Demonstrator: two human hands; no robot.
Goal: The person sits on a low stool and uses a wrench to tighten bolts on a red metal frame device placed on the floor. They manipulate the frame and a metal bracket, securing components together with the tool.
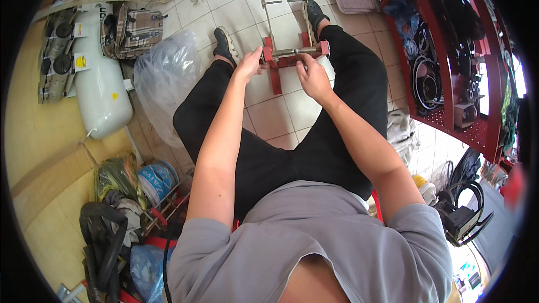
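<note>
Grey T-shirt (337, 230) nearest us; red metal frame (286, 63) w/ silvery rod (287, 53) betw. our black shoes (223, 43). L hand (250, 66) curled at its end, R hand (313, 74) at rod; can't tell if gripping. Prob. heavy, stiff; best held at ends.

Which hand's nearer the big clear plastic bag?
Left. The left hand, at the left end of the red metal frame, is right of the bag; the right hand, near the frame's rod, is farther right.
</note>
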